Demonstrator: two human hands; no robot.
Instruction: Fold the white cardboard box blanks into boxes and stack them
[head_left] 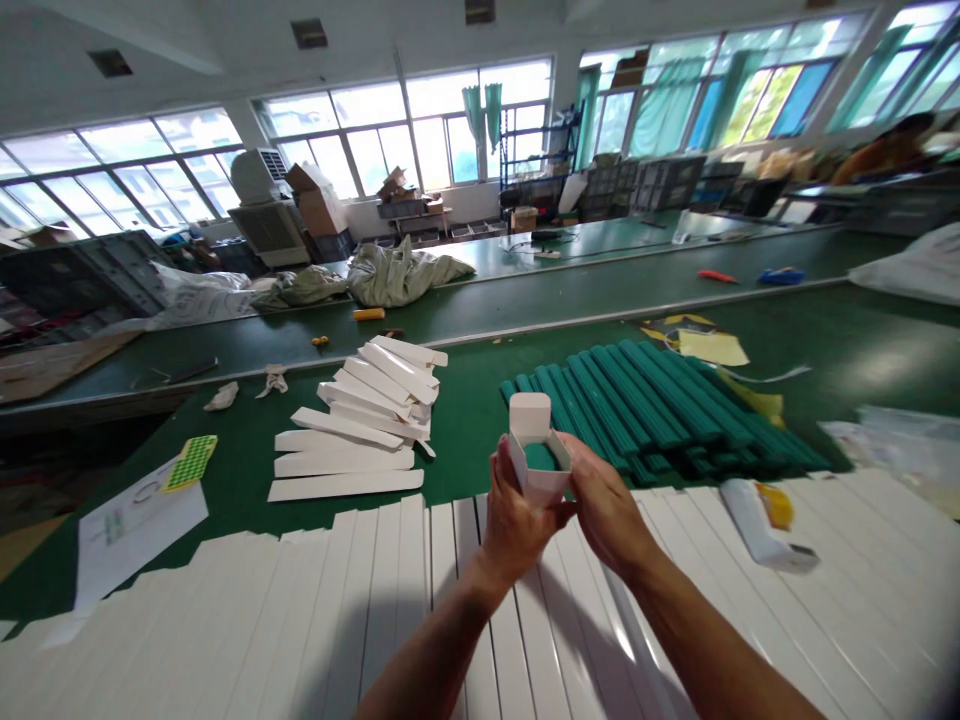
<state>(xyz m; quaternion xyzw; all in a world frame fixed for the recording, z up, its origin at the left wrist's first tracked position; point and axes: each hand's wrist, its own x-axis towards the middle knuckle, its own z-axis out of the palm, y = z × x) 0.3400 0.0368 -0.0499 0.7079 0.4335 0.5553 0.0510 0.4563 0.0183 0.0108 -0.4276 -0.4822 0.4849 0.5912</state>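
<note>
Between my two hands is a white carton (544, 486), its end facing me with one flap standing up. Something green shows inside the carton's mouth. My left hand (513, 515) wraps around the carton's left side and underside. Against its right side press the fingers of my right hand (606, 500). Below my hands a row of long white boxes (397, 570) lies side by side along the near edge. Behind the carton to the right sits a pile of ribbed green tubes (637, 405). Flat, narrow white cartons (352, 460) are heaped to the left.
A white tape dispenser (757, 525) with yellow tape rests on the boxes at right. A paper sheet (139, 525) and a green-yellow card (190, 463) lie at left. Farther back are a crumpled sack (401, 275), a red tool (716, 276) and a person (889, 150) at far right.
</note>
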